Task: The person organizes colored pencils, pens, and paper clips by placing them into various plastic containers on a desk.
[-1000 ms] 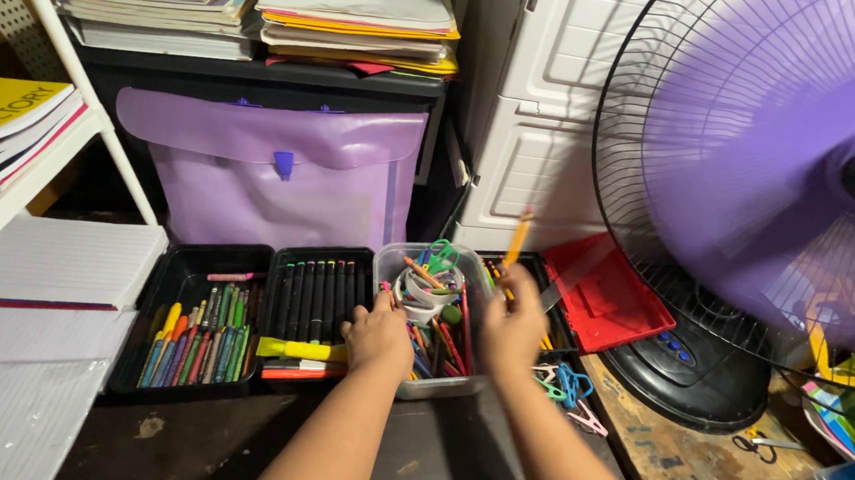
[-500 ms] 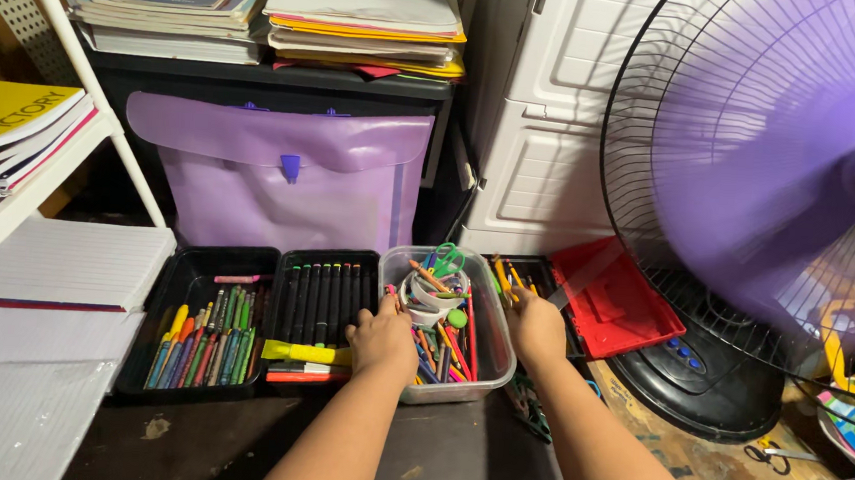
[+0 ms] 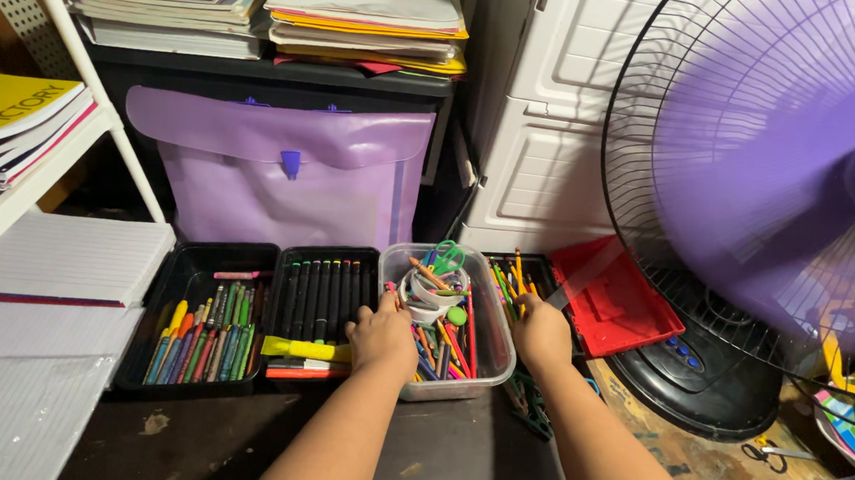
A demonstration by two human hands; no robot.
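Head view: clear plastic tub crammed with coloured pencils, tape rolls, green scissors. Left hand curled on its near-left rim. Right hand over pencils in the neighbouring black tray; finger spread hidden, cannot tell.

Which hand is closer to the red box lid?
Right. The right hand sits just left of the red lid; the left hand is farther away, across the clear tub.

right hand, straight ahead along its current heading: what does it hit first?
Probably the pencils and pens in the black tray beside the clear tub; the right hand already rests at their near ends. Beyond them stands the white cabinet. Depth is uncertain.
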